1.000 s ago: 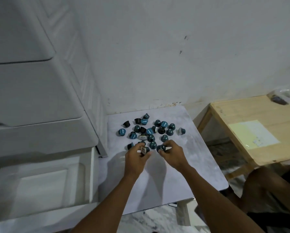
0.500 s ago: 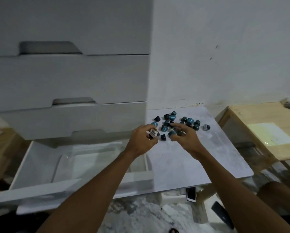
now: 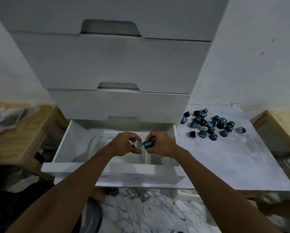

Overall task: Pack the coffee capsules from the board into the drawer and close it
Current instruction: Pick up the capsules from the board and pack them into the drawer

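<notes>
The bottom drawer (image 3: 107,169) of a white cabinet stands pulled out, with white divider compartments inside. Both hands hover over its middle. My left hand (image 3: 127,143) grips a dark capsule with a silver lid (image 3: 137,144). My right hand (image 3: 159,143) grips a teal-blue capsule (image 3: 148,144). The two capsules almost touch. Several blue and black capsules (image 3: 211,125) lie clustered on the white marbled board (image 3: 233,162) to the right of the drawer.
Two closed drawers (image 3: 117,105) sit above the open one. Wooden tables stand at the left (image 3: 15,132) and the far right (image 3: 278,125). A clear plastic sheet (image 3: 88,148) lies in the drawer's left part. Marbled floor (image 3: 149,207) lies below.
Both hands picked capsules from the board and carried them left over the open drawer. My view swung left, so the cabinet now fills the centre.
</notes>
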